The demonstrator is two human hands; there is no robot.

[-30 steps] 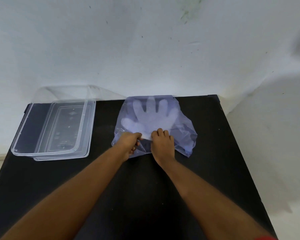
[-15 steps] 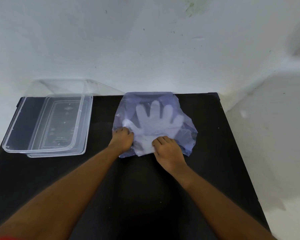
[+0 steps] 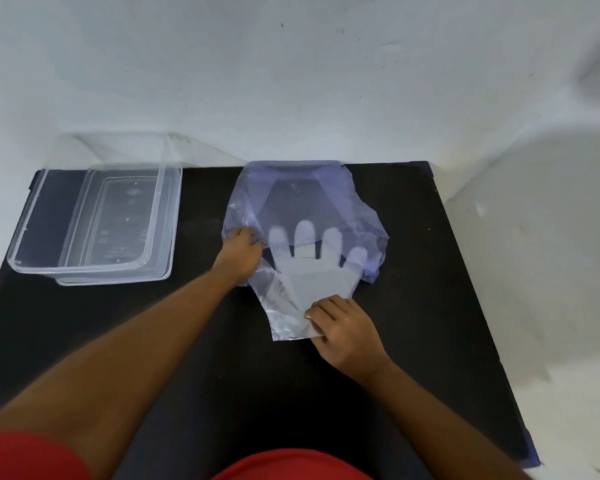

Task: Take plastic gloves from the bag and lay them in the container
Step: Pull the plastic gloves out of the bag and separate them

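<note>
A: Where does it stand?

B: The right hand [image 3: 347, 332] has its grip closed on the cuff of a glove [image 3: 312, 282], pinching it at the near edge. The cuff and palm are out of the bag [image 3: 305, 202]; the 4 fingers I can see lie under the film, beyond the grip. The left hand [image 3: 239, 252] presses down on the bag's left edge, fingers curled onto the film. Whether it pinches or just pins, I cannot tell.

A: How to finish the pull well?

B: I'd keep the left hand firm so the bag stays put, and draw the cuff straight toward the body, low along the bench [image 3: 222, 358]. The film is thin and clingy, so a slow, even pull should stop the fingers folding or a 2nd glove tagging along. It may be a stack already; I can't separate the layers.

A: Room to move?

B: Plenty of bare bench on the near side of the grip. The box [image 3: 32, 216] sits well to the left of it, open, seemingly resting on its lid, with nothing between. The bench's right edge is far enough off; the wall [image 3: 291, 81] is just beyond the bag.
</note>
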